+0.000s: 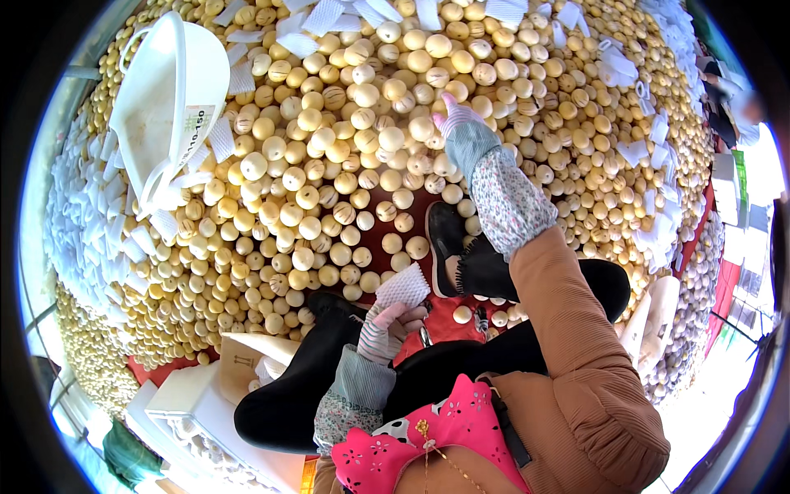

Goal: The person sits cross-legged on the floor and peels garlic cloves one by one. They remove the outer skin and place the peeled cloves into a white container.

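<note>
My left hand (387, 330), in a striped fingerless glove, grips a white foam net sleeve (404, 287) above my lap. My right hand (458, 116) reaches forward over a large heap of round yellow fruits (333, 148), some with dark purple stripes. Its fingers are close to a pale fruit (422, 128); whether they touch it I cannot tell. Floral sleeve covers with grey-blue cuffs go over both wrists.
A white plastic basin (154, 117) lies tipped on the heap at left. Piles of foam sleeves (80, 228) flank the fruit. A white foam box (203, 420) and an open carton (237, 364) stand beside my left knee. Another person (734, 105) is at far right.
</note>
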Demonstrator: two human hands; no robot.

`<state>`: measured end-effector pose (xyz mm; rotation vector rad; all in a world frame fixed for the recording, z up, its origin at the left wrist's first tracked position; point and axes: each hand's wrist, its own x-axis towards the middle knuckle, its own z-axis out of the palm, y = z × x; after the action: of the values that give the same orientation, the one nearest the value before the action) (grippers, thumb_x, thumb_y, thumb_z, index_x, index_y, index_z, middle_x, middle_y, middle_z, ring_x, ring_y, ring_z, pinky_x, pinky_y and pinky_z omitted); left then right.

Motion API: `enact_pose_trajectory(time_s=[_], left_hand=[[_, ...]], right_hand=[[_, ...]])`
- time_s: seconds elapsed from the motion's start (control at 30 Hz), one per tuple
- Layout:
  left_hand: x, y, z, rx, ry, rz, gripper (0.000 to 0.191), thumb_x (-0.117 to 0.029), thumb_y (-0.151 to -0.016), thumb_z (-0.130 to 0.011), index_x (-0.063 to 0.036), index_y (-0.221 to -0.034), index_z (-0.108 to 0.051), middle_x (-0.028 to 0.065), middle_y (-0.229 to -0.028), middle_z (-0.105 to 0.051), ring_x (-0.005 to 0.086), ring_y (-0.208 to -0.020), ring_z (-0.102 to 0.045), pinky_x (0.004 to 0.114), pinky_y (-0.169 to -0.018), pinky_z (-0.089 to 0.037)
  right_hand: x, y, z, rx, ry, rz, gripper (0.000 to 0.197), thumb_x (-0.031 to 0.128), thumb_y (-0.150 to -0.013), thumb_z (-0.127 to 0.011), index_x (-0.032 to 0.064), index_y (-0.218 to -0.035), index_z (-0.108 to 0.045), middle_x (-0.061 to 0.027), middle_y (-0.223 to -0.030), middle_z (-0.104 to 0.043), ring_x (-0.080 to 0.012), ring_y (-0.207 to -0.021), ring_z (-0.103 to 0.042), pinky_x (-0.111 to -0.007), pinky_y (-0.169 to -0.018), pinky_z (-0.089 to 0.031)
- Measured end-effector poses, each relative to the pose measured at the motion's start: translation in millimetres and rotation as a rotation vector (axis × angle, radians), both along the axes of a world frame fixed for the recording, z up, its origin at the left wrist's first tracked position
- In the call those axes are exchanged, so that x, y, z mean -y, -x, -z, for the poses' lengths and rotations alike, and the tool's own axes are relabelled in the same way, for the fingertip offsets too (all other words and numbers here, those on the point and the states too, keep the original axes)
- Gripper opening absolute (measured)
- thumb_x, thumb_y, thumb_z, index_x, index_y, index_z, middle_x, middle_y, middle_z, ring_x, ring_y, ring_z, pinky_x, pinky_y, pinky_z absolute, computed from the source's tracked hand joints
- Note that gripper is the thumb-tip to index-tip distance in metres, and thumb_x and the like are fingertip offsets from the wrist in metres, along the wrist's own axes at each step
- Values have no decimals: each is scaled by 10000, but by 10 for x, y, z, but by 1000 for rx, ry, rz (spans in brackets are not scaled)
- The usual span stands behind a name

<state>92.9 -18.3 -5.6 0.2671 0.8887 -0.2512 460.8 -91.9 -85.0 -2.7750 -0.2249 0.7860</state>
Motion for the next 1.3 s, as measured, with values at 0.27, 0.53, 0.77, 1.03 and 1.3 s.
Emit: enact_pose_trajectory(time_s=[0.27,0.53,0.77,1.03,1.3], left_hand=[[-279,-356,175,-1,-457,50,440,-317,-836,-609,-61,-1182,-517,69,-981,-628,154,-762,-619,253,-601,-501],[-227,-335,-44,4,-491,8,303,-234,-881,-563,-48,-1119,-567,76,-938,-653,172,-701,-644,258,-548,-517],[0,5,182,-144,-394,61,251,-219,-877,-588,-48,-1061,-586,73,-848,-657,172,-663,-655,245,-492,-524],[-119,-493,167,338,-841,-50,592,-185,-816,-682,-80,-1313,-379,44,-1115,-583,120,-866,-602,228,-646,-501],[-180,107,-189,456,-285,-24,885,-705,-687,-589,-61,-1269,-417,105,-1008,-619,178,-662,-643,262,-529,-522]], right_hand=[[297,566,420,-259,-1221,575,307,60,-819,-596,26,-1121,-554,-63,-944,-619,-137,-797,-608,-255,-653,-521],[-80,71,158,-37,-207,186,665,383,-859,-567,179,-1409,-255,-200,-1275,-490,-330,-1165,-490,-412,-979,-391],[0,20,181,119,-349,304,607,337,-815,-612,170,-1344,-368,-186,-1166,-550,-317,-1037,-555,-405,-910,-445],[209,2108,-398,-682,-1405,277,417,79,-891,-544,41,-1295,-446,-41,-1129,-543,-124,-950,-540,-251,-844,-465],[452,2408,-1071,-506,-1083,334,420,354,-905,-510,15,-1152,-525,-93,-965,-612,-132,-787,-613,-270,-635,-508]])
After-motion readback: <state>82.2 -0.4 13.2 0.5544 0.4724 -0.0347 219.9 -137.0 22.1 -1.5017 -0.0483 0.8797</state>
